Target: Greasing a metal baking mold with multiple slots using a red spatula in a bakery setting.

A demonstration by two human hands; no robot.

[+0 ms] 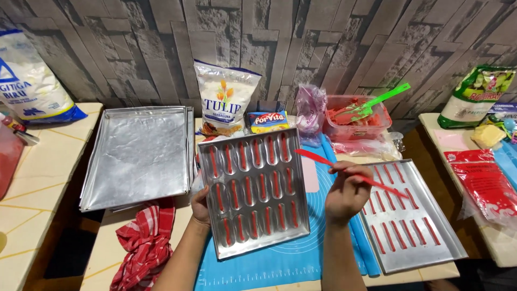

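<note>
A pale table [37, 172] carries a stack of flat silver baking trays [140, 156] on the left, their long side running away from the viewer. Right of centre lies a blue silicone mat [280, 258], and over it the moulded metal tray [253, 188] is held tilted up toward the camera, its long axis running near-to-far with a slight lean to the left; its rows of oval hollows each hold a red strip. A second metal tray [412, 215] with red strips rests flat on the table to the right. A red checked cloth [142, 245] hangs at the table's near edge.

The left hand [200, 207] is closed on the moulded tray's left edge, fingers behind it. The right hand [347, 191] is curled shut around a thin red spatula [323, 160], whose long axis runs from upper left to lower right, the blade end pointing left over the held tray's upper right corner.
</note>
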